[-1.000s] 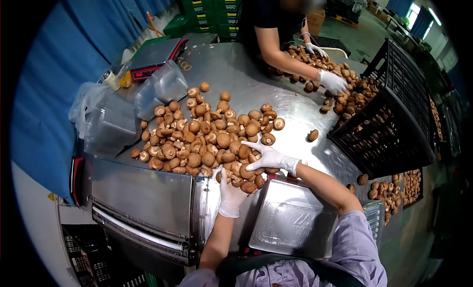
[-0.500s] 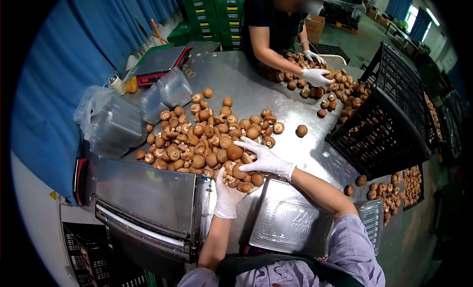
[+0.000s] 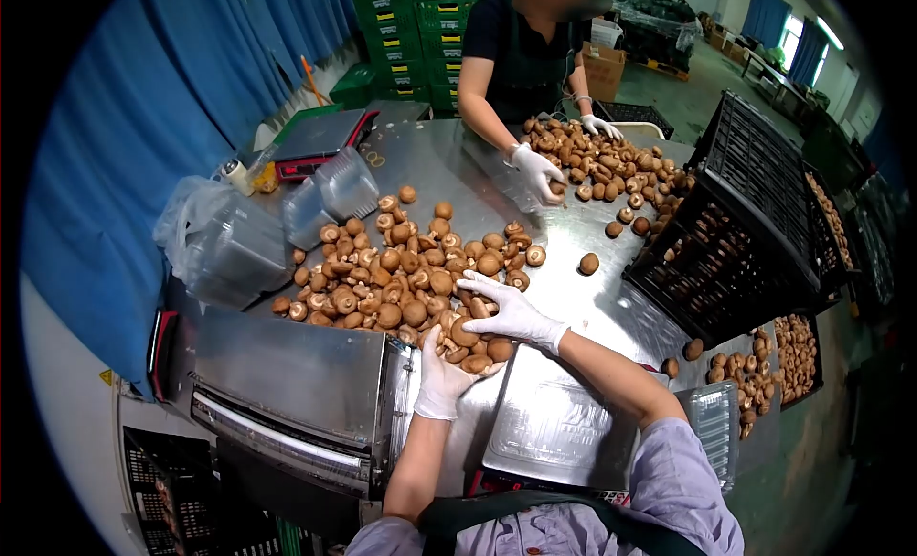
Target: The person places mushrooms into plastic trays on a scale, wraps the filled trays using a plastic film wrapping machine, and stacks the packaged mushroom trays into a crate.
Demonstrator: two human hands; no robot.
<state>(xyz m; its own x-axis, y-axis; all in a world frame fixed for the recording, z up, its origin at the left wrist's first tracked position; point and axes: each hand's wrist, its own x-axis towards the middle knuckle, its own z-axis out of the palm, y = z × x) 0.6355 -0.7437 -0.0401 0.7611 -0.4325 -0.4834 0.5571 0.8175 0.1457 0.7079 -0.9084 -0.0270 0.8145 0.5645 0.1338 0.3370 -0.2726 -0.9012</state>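
Observation:
A large heap of brown mushrooms (image 3: 387, 279) lies on the steel table in front of me. My left hand (image 3: 443, 379), in a white glove, is cupped around several mushrooms at the heap's near edge. From the right, my gloved right hand (image 3: 521, 314) curves its fingers over the same mushrooms, so the cluster (image 3: 468, 344) sits between both palms. Some of my left fingers are hidden under the cluster. Just below my hands is a clear plastic tray (image 3: 559, 417), upon a red-edged device that is mostly covered.
A metal wrapping machine (image 3: 287, 374) stands at left. Stacked clear trays (image 3: 234, 245) and a scale (image 3: 320, 140) are behind it. Across the table a co-worker's gloved hand (image 3: 538, 172) holds a mushroom near another heap (image 3: 611, 160). A black crate (image 3: 735, 231) leans at right.
My hands keep nearly the same hold on the mushrooms. The co-worker's one hand has moved left, away from the far heap, with a mushroom in it. The view has shifted slightly.

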